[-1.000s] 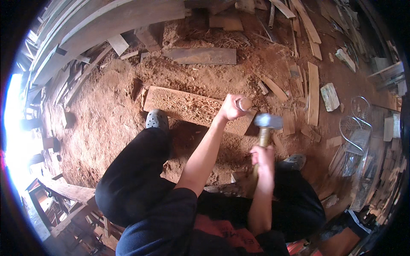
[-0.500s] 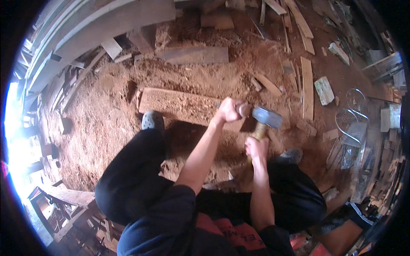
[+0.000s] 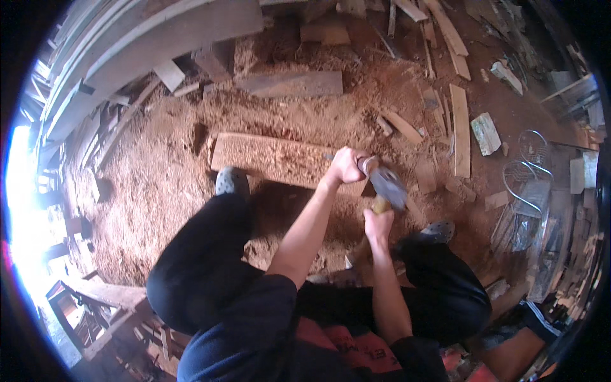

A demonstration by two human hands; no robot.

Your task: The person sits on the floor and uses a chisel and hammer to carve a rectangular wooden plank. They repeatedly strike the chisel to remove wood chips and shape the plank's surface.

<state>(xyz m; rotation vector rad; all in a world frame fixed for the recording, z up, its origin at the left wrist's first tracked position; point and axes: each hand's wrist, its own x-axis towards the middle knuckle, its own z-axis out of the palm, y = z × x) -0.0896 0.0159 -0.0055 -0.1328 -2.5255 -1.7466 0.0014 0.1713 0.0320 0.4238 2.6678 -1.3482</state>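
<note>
A long wooden board (image 3: 261, 153) lies on the dirt floor, its top rough with gouges and chips. Over its right end, my left hand (image 3: 345, 165) is closed round a chisel (image 3: 368, 163) whose blade shows partly beyond the fingers. My right hand (image 3: 379, 223) grips a hammer's yellowish handle (image 3: 382, 204). The blurred metal hammer head (image 3: 391, 189) is at the end of the chisel's handle; whether they touch I cannot tell. My left foot (image 3: 230, 183), in a grey clog, is at the board's near edge; the other clog (image 3: 436, 232) is at the right.
Planks (image 3: 159, 38) are piled at the upper left, and loose offcuts (image 3: 459, 127) lie across the top and right. A pale block (image 3: 486, 134) lies right of the board. A bent wire-and-metal object (image 3: 528, 172) sits at the right. A wooden frame (image 3: 102, 299) stands lower left.
The hammer in my right hand has moved up and toward the chisel since a second ago, and its head has tilted. My left hand has shifted only slightly.
</note>
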